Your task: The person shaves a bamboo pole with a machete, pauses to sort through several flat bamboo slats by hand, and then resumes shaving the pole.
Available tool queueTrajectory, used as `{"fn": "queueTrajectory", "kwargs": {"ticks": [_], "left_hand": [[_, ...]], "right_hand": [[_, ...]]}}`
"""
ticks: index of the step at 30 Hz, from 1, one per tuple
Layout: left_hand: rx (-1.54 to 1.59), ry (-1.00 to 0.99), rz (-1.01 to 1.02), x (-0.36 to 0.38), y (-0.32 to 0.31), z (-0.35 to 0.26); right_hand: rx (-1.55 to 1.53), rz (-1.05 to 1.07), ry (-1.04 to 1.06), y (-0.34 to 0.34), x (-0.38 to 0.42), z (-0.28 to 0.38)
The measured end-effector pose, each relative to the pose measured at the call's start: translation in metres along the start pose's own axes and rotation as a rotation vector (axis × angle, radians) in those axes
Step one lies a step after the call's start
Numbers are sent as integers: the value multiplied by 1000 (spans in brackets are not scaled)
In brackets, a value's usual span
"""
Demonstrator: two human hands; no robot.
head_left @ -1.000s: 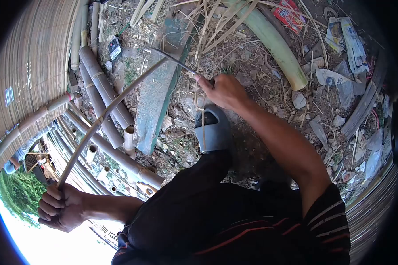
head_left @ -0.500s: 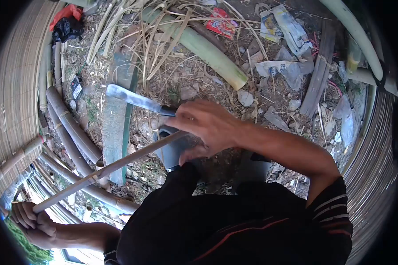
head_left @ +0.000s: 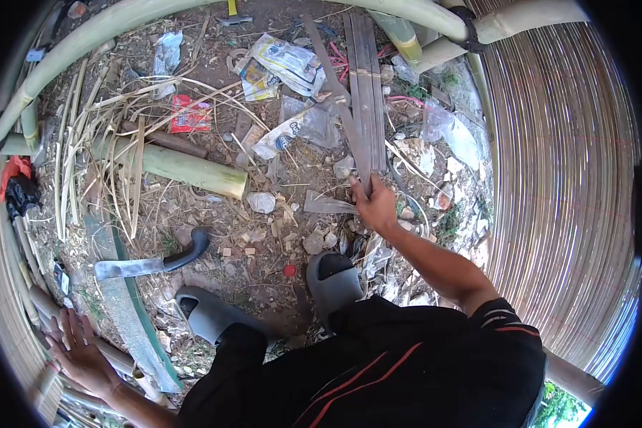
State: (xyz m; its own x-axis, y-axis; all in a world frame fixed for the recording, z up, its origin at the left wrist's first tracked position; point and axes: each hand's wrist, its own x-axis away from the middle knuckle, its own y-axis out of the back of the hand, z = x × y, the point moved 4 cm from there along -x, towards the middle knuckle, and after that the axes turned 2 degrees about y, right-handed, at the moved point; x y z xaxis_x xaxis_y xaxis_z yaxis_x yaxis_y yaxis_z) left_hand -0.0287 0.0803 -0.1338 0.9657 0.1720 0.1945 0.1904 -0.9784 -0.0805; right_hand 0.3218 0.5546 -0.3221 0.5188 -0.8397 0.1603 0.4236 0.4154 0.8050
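My right hand (head_left: 376, 207) is closed around the near end of a long, flat brown bamboo strip (head_left: 349, 128). The strip slants away from me, beside a bundle of darker slats (head_left: 366, 85). At lower left, my left hand (head_left: 82, 360) is open with fingers spread, near the bamboo poles, and holds nothing. A machete (head_left: 132, 268) with a curved black handle lies across a grey-green plank (head_left: 137, 335), left of my feet. Above it rests a thick green bamboo piece (head_left: 192, 171).
Thin bamboo strips (head_left: 71, 157) are heaped at the left. Wrappers, including a red packet (head_left: 190, 114) and a white-yellow bag (head_left: 289, 64), litter the ground. A curved bamboo rail (head_left: 121, 28) spans the top. A slatted bamboo screen (head_left: 563, 192) stands at right. A hammer (head_left: 233, 14) lies far off.
The machete has left my right hand and lies on the plank. My left hand has let go of the stick. My right hand has moved right and now grips the flat bamboo strip.
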Motion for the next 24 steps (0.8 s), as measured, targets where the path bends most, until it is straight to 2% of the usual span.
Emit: {"fn": "queueTrajectory", "kwargs": {"ticks": [2,4,8,10,14,16,20,24], "left_hand": [[-22,44,-9,6,0,4],[-20,44,13,8,8,14],[-61,56,41,15,18,26],[-74,87,18,15,22,25],[-70,52,-9,15,32,26],[-80,26,-4,12,37,26],[-113,34,-14,16,27,27],[-136,32,18,11,30,31]], "right_hand": [[47,-69,-61,-1,-30,-13],[150,-288,-57,-3,-59,-17],[197,-314,-61,-21,-117,-24],[301,-137,-90,-35,-134,-24],[532,-10,-73,-25,-129,5],[608,151,-140,-20,-130,12],[558,186,-100,-18,-141,3],[485,82,-127,-15,-144,-10]]}}
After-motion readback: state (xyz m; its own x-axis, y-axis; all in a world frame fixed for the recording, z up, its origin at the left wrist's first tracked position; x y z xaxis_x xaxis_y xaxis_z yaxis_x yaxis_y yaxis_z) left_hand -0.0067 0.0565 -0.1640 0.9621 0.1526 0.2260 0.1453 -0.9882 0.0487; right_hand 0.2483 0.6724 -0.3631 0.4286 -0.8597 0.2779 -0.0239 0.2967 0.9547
